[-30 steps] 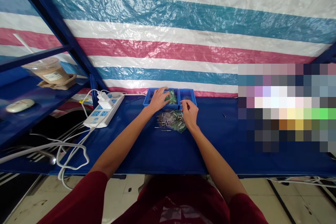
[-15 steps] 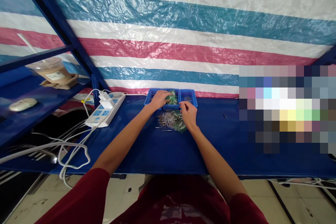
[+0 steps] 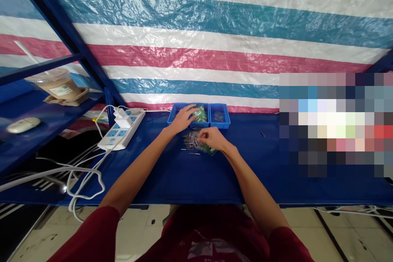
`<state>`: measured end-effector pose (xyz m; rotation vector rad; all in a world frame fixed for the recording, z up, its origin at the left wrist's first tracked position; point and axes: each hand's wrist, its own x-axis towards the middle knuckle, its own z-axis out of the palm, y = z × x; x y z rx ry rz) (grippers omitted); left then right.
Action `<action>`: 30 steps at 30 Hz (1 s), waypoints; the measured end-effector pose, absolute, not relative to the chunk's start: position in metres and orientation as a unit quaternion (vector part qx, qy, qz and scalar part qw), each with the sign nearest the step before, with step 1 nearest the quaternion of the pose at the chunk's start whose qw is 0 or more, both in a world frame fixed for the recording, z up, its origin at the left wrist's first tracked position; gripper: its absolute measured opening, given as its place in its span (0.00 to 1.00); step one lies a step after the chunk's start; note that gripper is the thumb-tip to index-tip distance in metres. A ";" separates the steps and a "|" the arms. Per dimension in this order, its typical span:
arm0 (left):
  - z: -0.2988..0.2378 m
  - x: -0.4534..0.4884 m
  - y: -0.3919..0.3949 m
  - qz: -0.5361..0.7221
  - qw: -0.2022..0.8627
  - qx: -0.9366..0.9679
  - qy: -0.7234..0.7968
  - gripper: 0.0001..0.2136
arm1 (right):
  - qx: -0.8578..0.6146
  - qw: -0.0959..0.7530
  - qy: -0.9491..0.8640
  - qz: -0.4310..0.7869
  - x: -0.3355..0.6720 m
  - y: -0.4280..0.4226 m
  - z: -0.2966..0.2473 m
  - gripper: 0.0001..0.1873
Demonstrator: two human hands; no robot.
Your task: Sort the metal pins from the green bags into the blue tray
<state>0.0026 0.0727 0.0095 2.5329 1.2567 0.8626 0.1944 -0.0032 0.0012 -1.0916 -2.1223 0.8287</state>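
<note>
My left hand (image 3: 183, 117) reaches into the left blue bin (image 3: 177, 109), its fingers curled over small green parts (image 3: 201, 112) there; what it grips is too small to make out. My right hand (image 3: 211, 139) lies over a pile of small metal pins and green pieces (image 3: 192, 141) on the blue bench, fingers bent together in a pinch. A second, smaller blue bin (image 3: 220, 115) stands just right of the first, above my right hand.
A white power strip (image 3: 122, 130) with a plugged charger lies at the left, its white cables (image 3: 82, 172) trailing off the bench edge. A side shelf holds a lidded drink cup (image 3: 58, 86) and a computer mouse (image 3: 23, 123). A striped tarp backs the bench. One loose pin (image 3: 262, 134) lies to the right.
My right hand has dropped from the small bin's edge down and left onto the pile of pins. My left hand stays in the left bin, shifted slightly.
</note>
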 end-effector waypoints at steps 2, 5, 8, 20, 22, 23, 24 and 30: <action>0.015 0.000 0.058 0.320 0.070 0.845 0.422 0.16 | -0.390 0.212 -0.833 0.329 0.192 -0.007 0.004 0.03; 0.020 -0.001 0.033 0.382 0.043 0.819 0.427 0.13 | -0.407 0.108 -0.852 0.311 0.186 -0.012 0.008 0.06; 0.019 -0.001 0.014 0.442 0.034 0.791 0.421 0.11 | -0.419 0.022 -0.864 0.279 0.180 -0.016 0.013 0.05; 0.006 -0.012 0.000 0.375 0.190 0.818 0.393 0.12 | -0.440 0.209 -0.819 0.305 0.187 -0.010 0.006 0.03; 0.005 -0.012 0.002 0.350 0.180 0.836 0.381 0.13 | -0.443 0.253 -0.803 0.309 0.188 -0.007 0.000 0.04; 0.004 -0.012 0.003 0.343 0.174 0.842 0.377 0.13 | -0.445 0.275 -0.797 0.302 0.188 -0.006 -0.002 0.04; 0.003 -0.012 0.003 0.340 0.167 0.846 0.375 0.14 | -0.446 0.294 -0.793 0.294 0.188 -0.005 -0.005 0.03; 0.002 -0.014 0.003 0.372 0.140 0.835 0.382 0.14 | -0.423 0.413 -0.753 0.288 0.185 0.000 -0.013 0.03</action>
